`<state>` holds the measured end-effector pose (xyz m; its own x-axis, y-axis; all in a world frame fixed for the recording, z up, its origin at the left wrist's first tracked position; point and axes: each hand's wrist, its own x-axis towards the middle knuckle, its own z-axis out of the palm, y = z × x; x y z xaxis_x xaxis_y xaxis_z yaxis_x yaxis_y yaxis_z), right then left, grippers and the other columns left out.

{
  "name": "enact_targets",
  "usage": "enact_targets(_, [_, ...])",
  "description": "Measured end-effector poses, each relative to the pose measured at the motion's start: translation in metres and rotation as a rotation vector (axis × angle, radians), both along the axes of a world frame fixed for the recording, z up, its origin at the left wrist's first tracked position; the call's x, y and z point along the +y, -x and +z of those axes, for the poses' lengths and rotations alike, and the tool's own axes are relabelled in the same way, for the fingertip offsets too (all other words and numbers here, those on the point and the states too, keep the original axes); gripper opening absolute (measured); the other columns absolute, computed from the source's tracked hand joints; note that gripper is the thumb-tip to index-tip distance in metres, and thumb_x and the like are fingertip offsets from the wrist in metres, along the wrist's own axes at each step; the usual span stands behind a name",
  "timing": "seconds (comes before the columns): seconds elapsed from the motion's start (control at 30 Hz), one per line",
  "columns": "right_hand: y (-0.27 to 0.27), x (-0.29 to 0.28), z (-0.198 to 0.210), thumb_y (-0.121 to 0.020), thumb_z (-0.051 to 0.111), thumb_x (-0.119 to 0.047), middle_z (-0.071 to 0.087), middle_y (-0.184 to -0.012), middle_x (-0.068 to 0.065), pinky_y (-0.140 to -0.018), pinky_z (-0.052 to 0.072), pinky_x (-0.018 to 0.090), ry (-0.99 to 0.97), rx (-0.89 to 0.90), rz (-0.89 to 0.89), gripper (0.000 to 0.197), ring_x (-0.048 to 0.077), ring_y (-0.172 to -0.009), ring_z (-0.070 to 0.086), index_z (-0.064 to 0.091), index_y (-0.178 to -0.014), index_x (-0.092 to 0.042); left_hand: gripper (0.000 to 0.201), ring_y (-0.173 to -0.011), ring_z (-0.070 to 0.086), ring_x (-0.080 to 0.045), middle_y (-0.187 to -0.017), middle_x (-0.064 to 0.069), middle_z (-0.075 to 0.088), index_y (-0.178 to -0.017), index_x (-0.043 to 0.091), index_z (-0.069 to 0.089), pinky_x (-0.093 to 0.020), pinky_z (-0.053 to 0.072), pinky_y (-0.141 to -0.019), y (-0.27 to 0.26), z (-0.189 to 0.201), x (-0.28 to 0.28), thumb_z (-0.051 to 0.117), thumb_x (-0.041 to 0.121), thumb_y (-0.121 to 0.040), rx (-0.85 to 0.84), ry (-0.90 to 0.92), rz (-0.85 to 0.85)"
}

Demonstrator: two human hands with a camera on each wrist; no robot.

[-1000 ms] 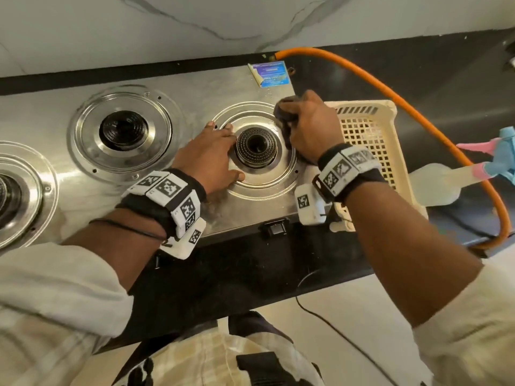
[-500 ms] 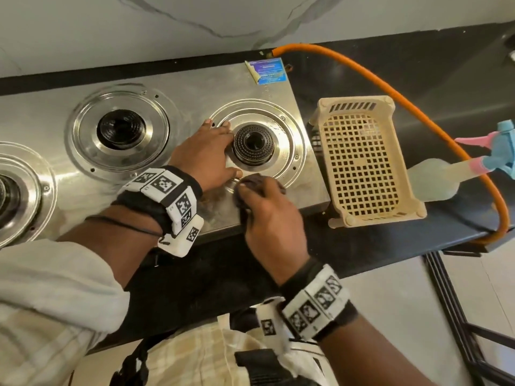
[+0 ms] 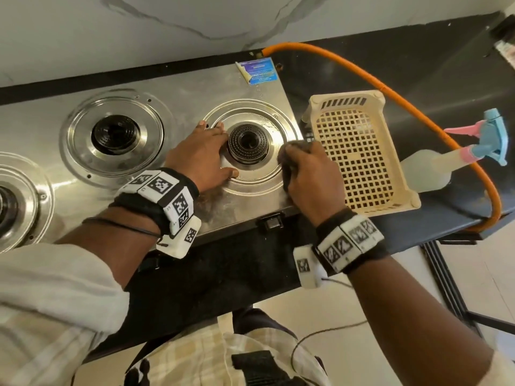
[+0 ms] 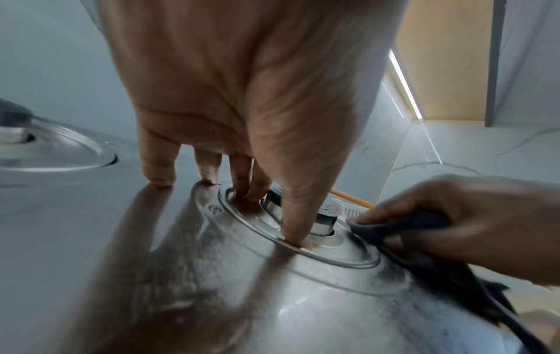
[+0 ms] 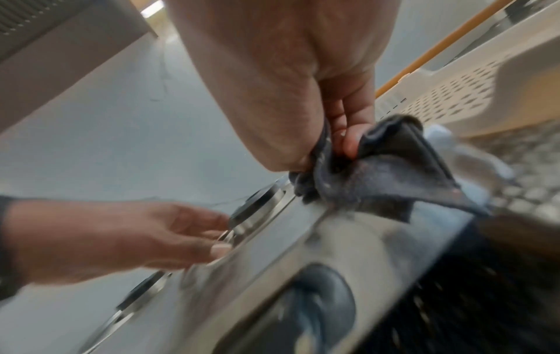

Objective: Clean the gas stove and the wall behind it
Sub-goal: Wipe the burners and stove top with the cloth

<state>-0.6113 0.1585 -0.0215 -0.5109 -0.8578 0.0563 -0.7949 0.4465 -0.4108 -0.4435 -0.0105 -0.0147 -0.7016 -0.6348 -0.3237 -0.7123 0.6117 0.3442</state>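
Note:
The steel gas stove (image 3: 184, 87) fills the left of the head view, below a white marble wall (image 3: 167, 26). My left hand (image 3: 203, 154) lies flat beside the right burner (image 3: 247, 143), fingers straight, thumb on the burner's ring (image 4: 295, 239). My right hand (image 3: 309, 174) grips a dark cloth (image 3: 287, 160) and presses it on the ring's right side near the stove's edge. In the right wrist view the cloth (image 5: 379, 167) is bunched under curled fingers (image 5: 351, 141). The left wrist view shows the cloth (image 4: 424, 244) at the right.
A cream plastic basket (image 3: 359, 151) sits right of the stove on the black counter (image 3: 418, 62). A spray bottle (image 3: 429, 168) lies beside it. An orange gas hose (image 3: 418, 107) arcs over both. The middle burner (image 3: 115, 133) and left burner (image 3: 8, 201) stand further left.
My right hand with the cloth went from the ring's far right to its front, then back up to the ring's right side. The left hand has stayed put.

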Motion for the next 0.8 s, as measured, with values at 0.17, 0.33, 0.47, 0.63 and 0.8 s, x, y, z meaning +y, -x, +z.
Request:
enact_targets(0.17, [0.026, -0.046, -0.006, -0.100, 0.062, -0.017, 0.062, -0.122, 0.007, -0.089, 0.050, 0.030, -0.017, 0.033, -0.086, 0.027, 0.024, -0.096, 0.064, 0.075, -0.123, -0.022, 0.086, -0.160, 0.011, -0.027, -0.171, -0.001, 0.025, -0.159, 0.018, 0.037, -0.046, 0.020, -0.127, 0.001, -0.001, 0.000, 0.078, 0.044, -0.089, 0.009, -0.001, -0.005])
enact_targets(0.33, [0.046, -0.080, 0.005, -0.099, 0.061, -0.014, 0.057, -0.120, 0.002, -0.094, 0.050, 0.032, -0.093, -0.021, -0.044, 0.029, 0.021, -0.098, 0.059, 0.074, -0.121, -0.029, 0.087, -0.160, 0.012, -0.027, -0.170, -0.001, 0.026, -0.159, 0.018, 0.037, -0.048, 0.021, -0.128, 0.000, -0.002, -0.001, 0.079, 0.046, -0.088, 0.006, -0.001, -0.016])
enact_targets(0.47, [0.065, -0.088, 0.021, -0.103, 0.057, -0.014, 0.056, -0.110, -0.008, -0.094, 0.040, 0.026, -0.202, -0.104, 0.006, 0.034, 0.013, -0.100, 0.054, 0.071, -0.129, -0.031, 0.085, -0.160, 0.013, -0.026, -0.170, 0.001, 0.028, -0.158, 0.020, 0.040, -0.052, 0.025, -0.126, -0.001, -0.002, -0.002, 0.079, 0.047, -0.087, 0.016, 0.002, -0.011])
enact_targets(0.63, [0.029, -0.020, 0.008, -0.102, 0.056, -0.016, 0.051, -0.113, 0.003, -0.083, 0.040, 0.026, -0.126, 0.004, 0.007, 0.028, 0.015, -0.091, 0.050, 0.068, -0.128, -0.020, 0.084, -0.160, 0.013, -0.023, -0.170, 0.004, 0.028, -0.157, 0.023, 0.041, -0.053, 0.028, -0.125, -0.002, -0.003, -0.002, 0.079, 0.047, -0.087, 0.026, -0.007, 0.001])
enact_targets(0.8, [-0.038, 0.037, -0.003, -0.101, 0.058, -0.016, 0.052, -0.136, 0.011, -0.097, 0.055, 0.037, -0.034, -0.025, 0.041, 0.039, 0.023, -0.111, 0.060, 0.061, -0.139, -0.009, 0.081, -0.160, 0.013, -0.024, -0.170, 0.004, 0.027, -0.157, 0.022, 0.042, -0.055, 0.029, -0.124, -0.002, -0.002, -0.002, 0.079, 0.045, -0.088, 0.016, -0.010, 0.001])
